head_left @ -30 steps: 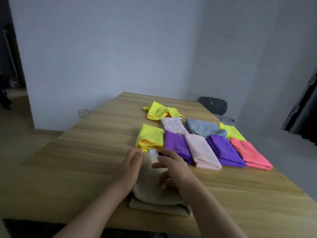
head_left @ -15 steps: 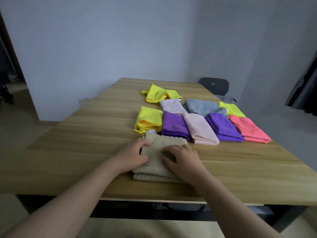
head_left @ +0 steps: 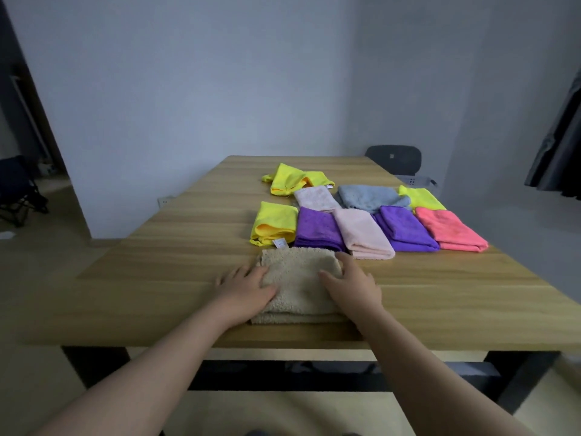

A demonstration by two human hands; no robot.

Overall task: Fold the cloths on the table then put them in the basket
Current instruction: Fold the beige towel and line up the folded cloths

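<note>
Lately the left hand (head_left: 248, 289) and right hand (head_left: 352, 284) slid apart across the beige cloth (head_left: 298, 278).
Both press flat on its sides, fingers (head_left: 347, 262) straight; it lies near the table's (head_left: 151, 287) front edge.

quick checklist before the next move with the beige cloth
1. beige cloth folded into a flat stack: ok.
2. left hand resting flat on its left edge: ok.
3. right hand resting on its right side: ok.
4. Cloth gripped for lifting: not ok, both hands lie open on it.
5. basket located: cannot tell, none in view.
6. Every other cloth folded: not ok, the far yellow cloth lies rumpled.
</note>
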